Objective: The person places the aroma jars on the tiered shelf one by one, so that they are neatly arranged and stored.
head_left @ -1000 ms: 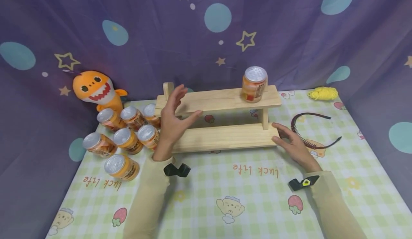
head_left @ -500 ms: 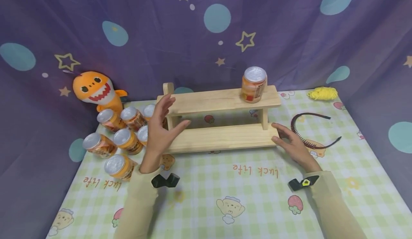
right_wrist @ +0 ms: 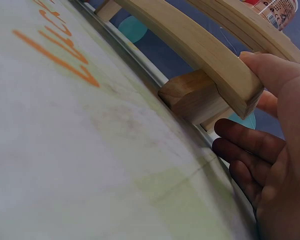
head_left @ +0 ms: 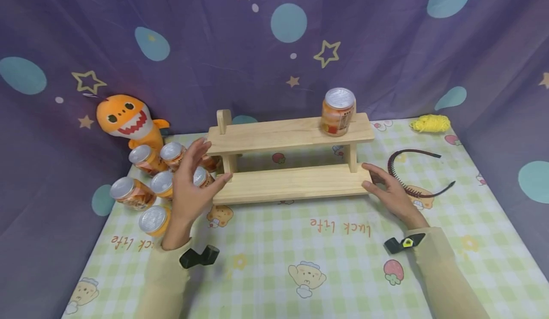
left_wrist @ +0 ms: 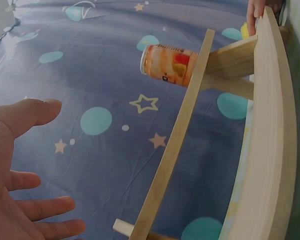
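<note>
Fingers of the left hand [head_left: 188, 185] are spread wide and hold nothing in the head view; the hand hovers over a cluster of orange jars [head_left: 147, 180] with silver lids, just beside the left end of a two-tier wooden shelf [head_left: 291, 159], its thumb close to the lower board. At the other end, the right hand [head_left: 388, 190] lies flat and relaxed on the checked tablecloth [head_left: 274, 257], its fingertips touching the right end of the lower board. One jar [head_left: 338, 111] stands upright on the right part of the upper board. An orange shark plush [head_left: 126, 120] sits behind the jar cluster, a dark headband [head_left: 413, 173] lies right of the shelf, and a yellow ball of yarn [head_left: 430, 124] lies at the far right corner, all before a purple curtain [head_left: 274, 47] with stars and dots. From the left wrist camera, the left hand [left_wrist: 20, 195] shows an open palm with straight fingers, apart from the shelf [left_wrist: 225, 135], and the jar [left_wrist: 169, 64] appears on the upper board. From the right wrist camera, the right hand [right_wrist: 272, 150] has its thumb pressed on the end of the lower board of the shelf [right_wrist: 200, 55], the other fingers loosely extended below it near the cloth [right_wrist: 65, 165].
</note>
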Action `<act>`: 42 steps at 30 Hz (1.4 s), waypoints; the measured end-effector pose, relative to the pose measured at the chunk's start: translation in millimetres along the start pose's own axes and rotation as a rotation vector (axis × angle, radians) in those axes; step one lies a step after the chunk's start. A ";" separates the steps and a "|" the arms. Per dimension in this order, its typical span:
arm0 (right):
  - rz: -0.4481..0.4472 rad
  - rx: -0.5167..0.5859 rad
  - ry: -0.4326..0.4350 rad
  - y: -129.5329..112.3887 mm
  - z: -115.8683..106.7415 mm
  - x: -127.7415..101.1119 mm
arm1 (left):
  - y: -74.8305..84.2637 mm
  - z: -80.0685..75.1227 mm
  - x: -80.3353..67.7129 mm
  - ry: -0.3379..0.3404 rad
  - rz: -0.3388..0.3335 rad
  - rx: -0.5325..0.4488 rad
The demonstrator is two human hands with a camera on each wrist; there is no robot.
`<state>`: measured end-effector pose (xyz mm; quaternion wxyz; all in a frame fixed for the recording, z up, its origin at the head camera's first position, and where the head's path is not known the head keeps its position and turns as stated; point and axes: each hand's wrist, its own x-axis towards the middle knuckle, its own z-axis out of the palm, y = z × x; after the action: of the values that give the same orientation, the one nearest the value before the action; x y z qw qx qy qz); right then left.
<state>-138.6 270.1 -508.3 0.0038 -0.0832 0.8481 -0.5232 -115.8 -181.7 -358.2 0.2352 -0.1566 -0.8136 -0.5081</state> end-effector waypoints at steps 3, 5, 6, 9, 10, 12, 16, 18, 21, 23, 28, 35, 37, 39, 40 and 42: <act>-0.001 0.010 -0.005 -2.1 0.3 0.0 | -0.4 -7.1 -5.0 0.020 -0.010 0.012; 0.000 0.012 -0.010 -2.8 0.7 -0.3 | -1.2 -11.7 -9.1 0.032 -0.035 0.028; 0.003 0.013 -0.012 -3.1 0.7 -0.5 | -1.5 -13.9 -11.0 0.034 -0.057 0.030; 0.014 0.006 -0.011 -3.1 0.3 -0.6 | -2.9 -20.6 -16.0 0.041 -0.125 0.028; 0.018 0.003 -0.011 -3.4 0.0 -0.8 | -3.3 -22.8 -17.2 0.045 -0.138 0.026; 0.020 0.002 -0.009 -4.1 -0.3 -1.0 | -4.7 -27.3 -18.8 0.056 -0.134 0.012; 0.008 0.005 -0.008 -4.4 0.5 -1.0 | -9.2 -36.6 -21.8 0.093 -0.077 0.024; 0.002 0.008 -0.009 -4.8 0.8 -0.8 | -9.7 -41.8 -23.8 0.111 -0.085 0.037; -0.003 0.012 -0.009 -4.9 1.2 -0.5 | -8.8 -50.2 -26.5 0.132 -0.137 0.058; -0.007 0.009 -0.008 -4.5 1.0 -0.6 | -8.6 -56.0 -28.5 0.143 -0.174 0.072; -0.011 0.010 -0.008 -4.7 0.8 -0.8 | -11.9 -70.2 -35.9 0.190 -0.220 0.111; -0.012 0.015 -0.001 -4.1 1.3 -1.0 | -21.8 -88.7 -46.8 0.272 -0.260 0.143; -0.013 0.015 0.000 -3.9 1.2 -1.1 | -24.8 -92.7 -50.3 0.296 -0.292 0.164; -0.012 0.016 -0.002 -3.8 1.1 -1.0 | -28.1 -96.5 -53.7 0.316 -0.315 0.174; -0.013 0.016 -0.003 -3.7 0.9 -0.9 | -29.7 -98.1 -55.6 0.326 -0.326 0.176; -0.014 0.016 -0.003 -3.7 0.6 -0.7 | -33.5 -100.7 -59.7 0.345 -0.353 0.177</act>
<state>-137.3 268.1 -505.3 0.0023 -0.0898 0.8432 -0.5301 -59.6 -287.8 -378.2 0.2908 0.0981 -0.8176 -0.4872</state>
